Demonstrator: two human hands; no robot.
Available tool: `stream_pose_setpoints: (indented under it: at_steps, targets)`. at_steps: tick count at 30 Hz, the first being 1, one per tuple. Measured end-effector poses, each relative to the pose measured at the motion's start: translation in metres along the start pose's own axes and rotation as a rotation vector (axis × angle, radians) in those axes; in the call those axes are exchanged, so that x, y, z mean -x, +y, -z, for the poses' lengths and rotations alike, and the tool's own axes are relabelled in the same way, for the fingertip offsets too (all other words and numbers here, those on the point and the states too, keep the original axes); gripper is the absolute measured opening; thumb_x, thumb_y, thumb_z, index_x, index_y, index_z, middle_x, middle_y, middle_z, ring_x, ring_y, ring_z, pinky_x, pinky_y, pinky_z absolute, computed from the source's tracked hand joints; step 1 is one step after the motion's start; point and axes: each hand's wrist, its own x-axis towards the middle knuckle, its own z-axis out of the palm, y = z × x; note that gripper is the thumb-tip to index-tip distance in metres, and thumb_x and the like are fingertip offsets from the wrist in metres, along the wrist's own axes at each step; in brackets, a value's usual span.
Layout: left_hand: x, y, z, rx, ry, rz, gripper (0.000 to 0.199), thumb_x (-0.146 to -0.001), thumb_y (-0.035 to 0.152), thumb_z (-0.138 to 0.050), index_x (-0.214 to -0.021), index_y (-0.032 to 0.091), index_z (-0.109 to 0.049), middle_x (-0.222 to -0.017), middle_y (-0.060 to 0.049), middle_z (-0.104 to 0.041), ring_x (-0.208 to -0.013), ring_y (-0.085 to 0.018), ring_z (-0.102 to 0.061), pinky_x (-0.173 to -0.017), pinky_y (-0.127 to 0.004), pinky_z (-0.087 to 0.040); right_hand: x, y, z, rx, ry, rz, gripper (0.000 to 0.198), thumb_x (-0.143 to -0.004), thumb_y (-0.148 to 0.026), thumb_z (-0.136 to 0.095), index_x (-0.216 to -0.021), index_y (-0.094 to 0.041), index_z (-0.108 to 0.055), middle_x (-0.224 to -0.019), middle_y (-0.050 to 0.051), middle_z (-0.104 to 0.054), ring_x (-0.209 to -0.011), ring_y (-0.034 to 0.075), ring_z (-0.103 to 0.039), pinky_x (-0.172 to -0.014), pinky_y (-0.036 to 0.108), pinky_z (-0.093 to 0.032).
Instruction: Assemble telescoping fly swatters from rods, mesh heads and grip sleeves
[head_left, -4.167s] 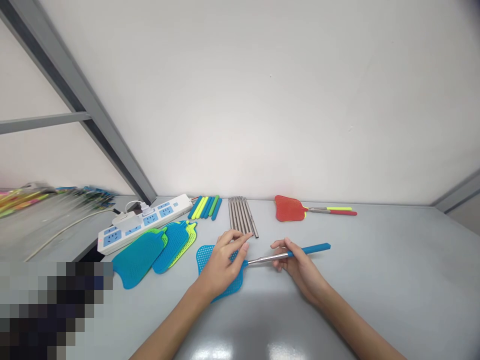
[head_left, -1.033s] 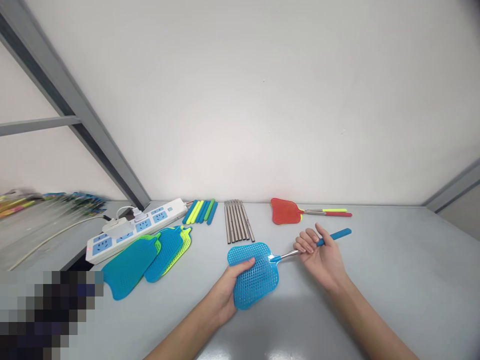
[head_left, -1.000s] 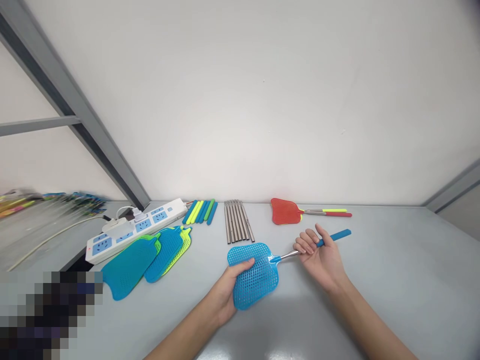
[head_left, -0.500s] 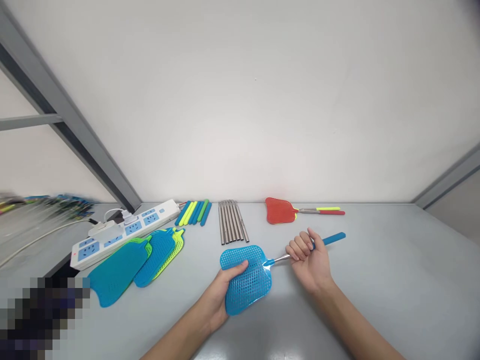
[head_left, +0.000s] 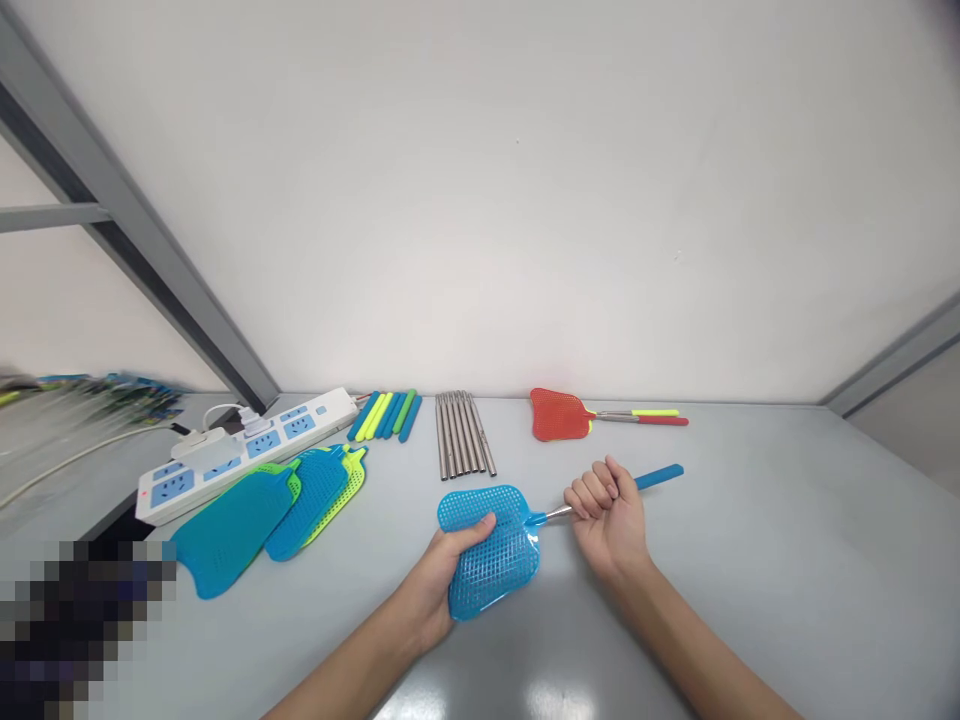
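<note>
A blue fly swatter (head_left: 499,570) with a mesh head, a metal rod and a blue grip is held across both hands above the table. My left hand (head_left: 442,585) is closed on the mesh head, its thumb lying on top and the other fingers hidden underneath. My right hand (head_left: 611,520) is wrapped around the metal rod, just short of the blue grip (head_left: 660,476), which sticks out to the right. Beyond the hands lie several metal rods (head_left: 461,435) side by side, and a red swatter (head_left: 561,414) resting over a yellow one.
Blue and yellow-green swatter heads (head_left: 240,530) lie overlapping at the left, against a white power strip (head_left: 255,450) with plugs and cables. Several blue, yellow and green grips (head_left: 386,415) line up near the wall (head_left: 600,200). A plastic-wrapped bundle (head_left: 90,420) sits far left.
My right hand has slid slightly left along the rod toward the mesh head and closed more fully. My left hand keeps its hold. The whole view has shifted a little.
</note>
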Motion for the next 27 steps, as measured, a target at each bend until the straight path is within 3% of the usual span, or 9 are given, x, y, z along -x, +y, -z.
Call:
stream_pose_setpoints:
  at_steps: [19, 27]
  targets:
    - [0.0012, 0.0007, -0.0028, 0.0, 0.008, 0.044, 0.039, -0.064, 0.03, -0.063, -0.097, 0.011, -0.056, -0.092, -0.012, -0.064, -0.078, -0.023, -0.062, -0.076, -0.036, -0.046, 0.0038, 0.0004, -0.0023, 0.031, 0.012, 0.035, 0.04, -0.078, -0.029, -0.044, -0.047, -0.019, -0.021, -0.038, -0.009, -0.013, -0.034, 0.007, -0.012, -0.034, 0.022, -0.018]
    - [-0.0008, 0.0005, 0.0013, 0.027, -0.062, 0.053, 0.038, -0.067, 0.03, -0.061, -0.099, 0.01, -0.055, -0.09, -0.013, -0.064, -0.078, -0.023, -0.062, -0.077, -0.036, -0.045, 0.0057, 0.0002, -0.0026, 0.063, -0.011, 0.054, 0.04, -0.079, -0.029, -0.043, -0.047, -0.019, -0.02, -0.038, -0.009, -0.013, -0.034, 0.007, -0.012, -0.035, 0.023, -0.016]
